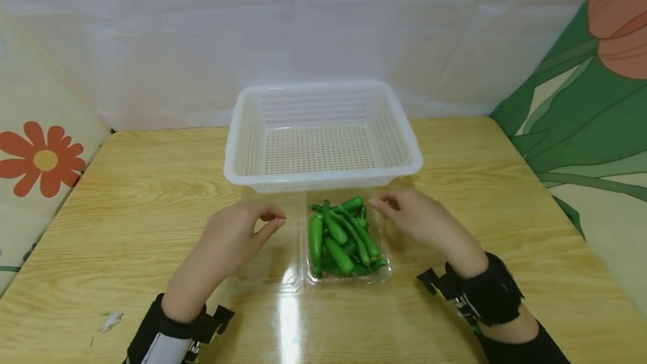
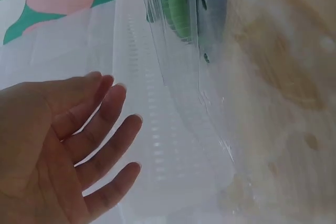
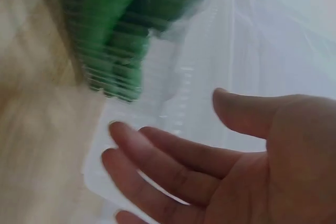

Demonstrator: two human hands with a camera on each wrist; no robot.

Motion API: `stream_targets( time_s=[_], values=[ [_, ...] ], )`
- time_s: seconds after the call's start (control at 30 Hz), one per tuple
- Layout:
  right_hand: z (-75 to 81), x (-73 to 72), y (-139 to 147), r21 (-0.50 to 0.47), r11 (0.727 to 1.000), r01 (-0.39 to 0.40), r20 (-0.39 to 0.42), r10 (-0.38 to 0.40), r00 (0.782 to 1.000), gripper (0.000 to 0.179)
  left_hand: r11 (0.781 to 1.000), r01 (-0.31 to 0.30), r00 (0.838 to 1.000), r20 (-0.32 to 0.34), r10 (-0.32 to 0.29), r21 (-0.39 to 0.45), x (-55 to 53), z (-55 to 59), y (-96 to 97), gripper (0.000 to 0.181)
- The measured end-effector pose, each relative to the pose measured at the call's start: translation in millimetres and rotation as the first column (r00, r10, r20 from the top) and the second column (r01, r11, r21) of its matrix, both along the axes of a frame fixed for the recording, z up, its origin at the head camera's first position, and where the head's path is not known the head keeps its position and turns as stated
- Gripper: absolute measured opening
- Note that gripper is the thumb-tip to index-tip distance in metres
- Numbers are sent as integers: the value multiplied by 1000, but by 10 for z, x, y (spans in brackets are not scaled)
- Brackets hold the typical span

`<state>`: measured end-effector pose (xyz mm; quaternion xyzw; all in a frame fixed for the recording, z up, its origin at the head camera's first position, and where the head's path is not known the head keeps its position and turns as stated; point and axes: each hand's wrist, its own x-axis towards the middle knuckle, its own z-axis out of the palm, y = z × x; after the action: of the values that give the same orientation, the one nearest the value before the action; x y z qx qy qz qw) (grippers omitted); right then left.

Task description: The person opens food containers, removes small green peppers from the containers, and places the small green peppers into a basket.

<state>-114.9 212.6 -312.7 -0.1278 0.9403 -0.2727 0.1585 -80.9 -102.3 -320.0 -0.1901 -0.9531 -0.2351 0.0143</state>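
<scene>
Several green chili peppers (image 1: 340, 232) lie piled in a clear plastic box (image 1: 314, 281) at the middle of the table. Its clear lid (image 1: 290, 284) lies folded back flat on the left. Over the lid's left side hovers my left hand (image 1: 237, 232), loosely bent with thumb and forefinger close together. In the left wrist view that hand (image 2: 79, 140) holds nothing. My right hand (image 1: 417, 218) is just right of the box's far corner, fingertips near the peppers. The right wrist view shows this hand (image 3: 210, 177) with fingers spread and relaxed, gripping nothing.
A white perforated plastic basket (image 1: 323, 177) stands behind the box, near the white back sheet (image 1: 313, 32). A small whitish mark (image 1: 111, 321) is at the table's front left. Flower-patterned panels (image 1: 45, 160) flank the wooden table (image 1: 167, 162).
</scene>
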Motion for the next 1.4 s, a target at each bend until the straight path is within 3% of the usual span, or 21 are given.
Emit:
stream_targets(
  time_s=[0.2, 0.33, 0.5, 0.67, 0.83, 0.97, 1.17, 1.27, 1.4],
  values=[
    [108, 90, -83, 114, 993, -25, -84, 35, 996, 49, 992, 113, 994, -1, -113, 49, -205, -56, 146, 19],
    [156, 120, -117, 114, 992, -61, -115, 75, 991, 43, 985, 160, 987, -3, -160, 69, -289, -74, 222, 26],
    [202, 120, -154, 63, 987, -147, -157, 156, 975, 33, 980, 194, 978, 67, -197, 44, -353, -82, 287, 44],
    [216, 92, -189, 46, 964, -263, -191, 267, 944, 34, 974, 227, 968, 109, -227, 14, -404, -102, 317, 49],
    [191, 51, -254, 17, 921, -389, -207, 384, 900, 36, 970, 244, 963, 117, -244, 16, -419, -110, 319, 46],
    [163, 30, -312, 20, 898, -440, -222, 433, 874, 40, 967, 256, 961, 106, -255, -2, -418, -115, 310, 45],
    [149, 15, -381, 96, 895, -436, -236, 446, 864, 46, 964, 262, 963, 70, -259, -34, -423, -92, 287, 51],
    [124, 41, -375, 116, 911, -395, -252, 412, 876, 47, 965, 258, 963, 93, -254, -37, -424, -97, 292, 58],
    [68, 115, -327, 209, 923, -322, -308, 375, 874, 51, 965, 259, 960, 119, -253, -36, -435, -144, 317, 69]
  ],
)
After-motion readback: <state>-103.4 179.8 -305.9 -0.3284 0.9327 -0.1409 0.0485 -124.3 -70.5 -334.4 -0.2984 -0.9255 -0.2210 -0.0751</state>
